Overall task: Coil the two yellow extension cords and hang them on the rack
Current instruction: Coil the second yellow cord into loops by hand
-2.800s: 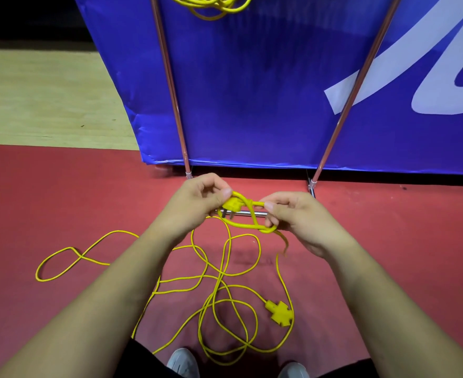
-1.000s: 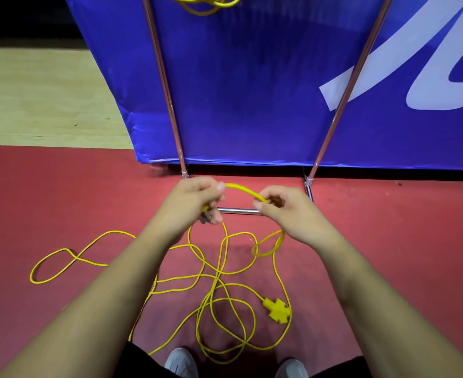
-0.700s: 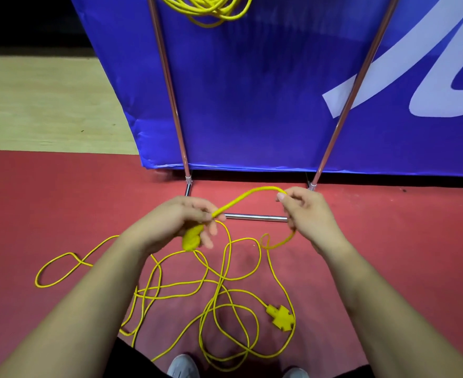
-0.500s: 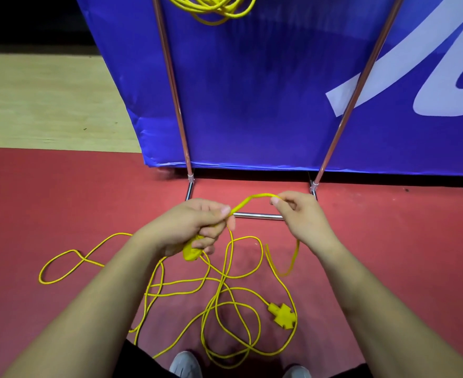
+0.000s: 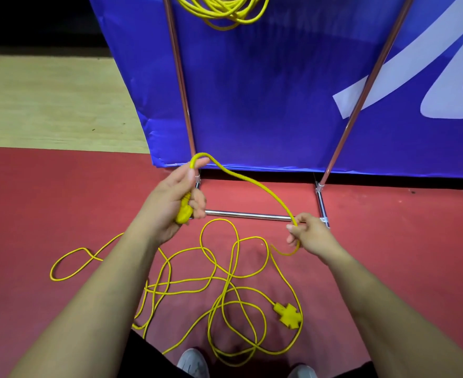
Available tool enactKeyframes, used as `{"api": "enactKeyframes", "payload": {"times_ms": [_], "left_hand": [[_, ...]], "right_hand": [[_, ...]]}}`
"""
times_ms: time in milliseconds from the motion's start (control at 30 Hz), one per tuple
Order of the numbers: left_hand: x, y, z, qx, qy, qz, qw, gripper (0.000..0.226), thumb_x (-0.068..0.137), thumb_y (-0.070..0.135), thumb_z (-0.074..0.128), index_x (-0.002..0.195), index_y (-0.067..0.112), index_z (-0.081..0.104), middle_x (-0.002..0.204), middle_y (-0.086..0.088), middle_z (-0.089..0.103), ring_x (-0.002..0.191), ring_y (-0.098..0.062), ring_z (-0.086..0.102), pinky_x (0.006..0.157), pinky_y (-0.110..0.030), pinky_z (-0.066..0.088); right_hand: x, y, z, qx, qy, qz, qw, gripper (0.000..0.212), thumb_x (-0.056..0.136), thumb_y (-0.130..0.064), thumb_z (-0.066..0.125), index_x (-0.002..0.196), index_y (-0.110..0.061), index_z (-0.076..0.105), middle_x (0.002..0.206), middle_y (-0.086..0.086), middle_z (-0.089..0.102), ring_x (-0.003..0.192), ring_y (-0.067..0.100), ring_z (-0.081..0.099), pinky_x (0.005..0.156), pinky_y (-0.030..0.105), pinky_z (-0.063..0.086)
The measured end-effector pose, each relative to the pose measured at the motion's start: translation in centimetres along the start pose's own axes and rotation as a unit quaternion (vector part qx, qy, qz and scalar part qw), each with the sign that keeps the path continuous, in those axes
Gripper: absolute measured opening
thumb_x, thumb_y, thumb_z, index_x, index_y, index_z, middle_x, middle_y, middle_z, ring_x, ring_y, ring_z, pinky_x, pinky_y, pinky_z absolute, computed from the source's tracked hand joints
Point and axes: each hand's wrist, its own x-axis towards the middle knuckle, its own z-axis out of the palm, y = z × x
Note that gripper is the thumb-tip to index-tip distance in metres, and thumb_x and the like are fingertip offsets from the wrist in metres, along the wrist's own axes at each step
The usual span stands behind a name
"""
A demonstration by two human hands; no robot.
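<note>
— Which step was in hand at that moment?

— I was at the beginning of coiling the second cord. The first cord (image 5: 222, 12) hung in loops at the top of the rack (image 5: 179, 85), so I judged that half of the task was done.

— And where was the second cord?

— Most of the second cord (image 5: 224, 282) lay in loose, crossing loops on the red floor (image 5: 61, 200), in front of the rack's bottom bar (image 5: 246, 214). Its cross-shaped socket (image 5: 289, 316) was on the right side of the heap. Only one end was lifted.

— What were the hands doing?

— The left hand (image 5: 175, 195) gripped the plug (image 5: 184, 214) in the palm with curled fingers, and the cord passed up over the forefinger. The right hand (image 5: 309, 236) pinched the cord between thumb and fingers, further along. The piece between them made one arc in the air.

— What did the next move call for?

— In my opinion, the right hand had to bring its piece to the left hand to close the first loop, and then slide along for the next length. The crossings on the floor could catch, so I would pull slowly.
</note>
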Motion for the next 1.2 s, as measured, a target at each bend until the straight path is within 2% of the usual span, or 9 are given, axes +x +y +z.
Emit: {"api": "enactKeyframes", "payload": {"times_ms": [133, 300, 400, 567, 700, 800, 867, 967, 1200], "left_hand": [[0.5, -1.8, 0.2, 0.303, 0.040, 0.019, 0.952, 0.023, 0.099, 0.026, 0.044, 0.090, 0.011, 0.057, 0.047, -0.003, 0.057, 0.036, -0.018, 0.047, 0.042, -0.022, 0.034], [0.1, -2.2, 0.7, 0.488, -0.078, 0.026, 0.869, 0.021, 0.096, 0.021, 0.052, 0.079, 0.014, 0.062, 0.054, 0.015, 0.064, 0.040, -0.003, 0.048, 0.047, -0.020, 0.038], [-0.3, -2.2, 1.5, 0.420, -0.160, -0.023, 0.893, 0.023, 0.097, 0.023, 0.051, 0.086, 0.015, 0.071, 0.059, 0.011, 0.062, 0.045, -0.005, 0.043, 0.045, -0.019, 0.036], [-0.5, -2.2, 2.8, 0.261, -0.178, -0.043, 0.948, 0.024, 0.087, 0.030, 0.064, 0.085, 0.006, 0.062, 0.054, -0.002, 0.046, 0.046, -0.018, 0.039, 0.040, -0.020, 0.030], [-0.2, -2.4, 2.5, 0.071, -0.161, -0.072, 0.982, 0.017, 0.089, 0.022, 0.059, 0.081, 0.007, 0.063, 0.047, 0.001, 0.035, 0.037, -0.011, 0.027, 0.034, -0.019, 0.024], [-0.1, -2.4, 2.5, -0.001, -0.168, -0.077, 0.983, 0.023, 0.088, 0.025, 0.052, 0.080, 0.005, 0.061, 0.045, -0.002, 0.037, 0.035, -0.012, 0.028, 0.034, -0.022, 0.021], [0.0, -2.3, 2.5, 0.013, -0.162, -0.077, 0.984, 0.025, 0.087, 0.027, 0.053, 0.079, 0.006, 0.062, 0.049, -0.005, 0.046, 0.034, -0.013, 0.032, 0.035, -0.022, 0.023], [-0.1, -2.0, 2.6, 0.146, -0.180, -0.079, 0.970, 0.024, 0.085, 0.029, 0.055, 0.079, 0.010, 0.068, 0.063, -0.007, 0.055, 0.042, -0.013, 0.041, 0.037, -0.019, 0.031], [-0.9, -2.4, 3.0, 0.294, -0.212, -0.038, 0.931, 0.037, 0.083, 0.050, 0.058, 0.085, 0.015, 0.071, 0.060, -0.010, 0.037, 0.049, -0.019, 0.031, 0.044, -0.024, 0.026]], "right_hand": [[-0.9, -2.7, 0.8, -0.161, 0.027, -0.090, 0.982, 0.013, 0.090, -0.015, 0.064, 0.079, -0.010, 0.059, 0.055, 0.001, 0.056, 0.052, 0.016, 0.050, 0.055, 0.028, 0.038], [-5.0, -8.4, 0.4, -0.210, -0.249, -0.133, 0.936, 0.007, 0.086, -0.013, 0.070, 0.085, -0.010, 0.076, 0.057, -0.017, 0.061, 0.052, -0.009, 0.051, 0.058, 0.010, 0.039], [-6.4, -10.4, 0.2, -0.085, -0.260, -0.177, 0.946, 0.009, 0.088, -0.013, 0.069, 0.081, -0.014, 0.075, 0.045, -0.012, 0.049, 0.045, 0.003, 0.039, 0.048, 0.016, 0.031], [-5.6, -10.8, 0.6, 0.098, -0.121, -0.215, 0.964, 0.008, 0.085, -0.021, 0.072, 0.080, -0.015, 0.074, 0.054, 0.006, 0.039, 0.053, 0.019, 0.029, 0.050, 0.034, 0.020], [-5.2, -9.8, -0.1, 0.129, -0.091, -0.203, 0.966, 0.019, 0.091, -0.021, 0.066, 0.110, -0.022, 0.067, 0.057, -0.005, 0.051, 0.056, 0.022, 0.038, 0.051, 0.034, 0.027], [-5.3, -9.5, -0.3, 0.150, -0.169, -0.206, 0.952, 0.023, 0.099, -0.027, 0.054, 0.119, -0.024, 0.064, 0.072, 0.006, 0.065, 0.055, 0.023, 0.037, 0.049, 0.032, 0.028], [-5.5, -9.7, -0.3, 0.174, -0.196, -0.206, 0.943, 0.020, 0.101, -0.022, 0.049, 0.110, -0.018, 0.067, 0.084, 0.012, 0.069, 0.053, 0.019, 0.030, 0.047, 0.029, 0.022], [-5.5, -9.8, -1.2, 0.145, -0.168, -0.201, 0.954, 0.021, 0.098, -0.018, 0.053, 0.109, -0.013, 0.070, 0.068, 0.012, 0.056, 0.049, 0.013, 0.028, 0.046, 0.024, 0.021], [-6.1, -10.2, -1.7, -0.022, -0.212, -0.262, 0.941, 0.020, 0.098, -0.017, 0.056, 0.105, -0.016, 0.074, 0.055, -0.003, 0.055, 0.052, 0.003, 0.045, 0.056, 0.015, 0.036]]}}
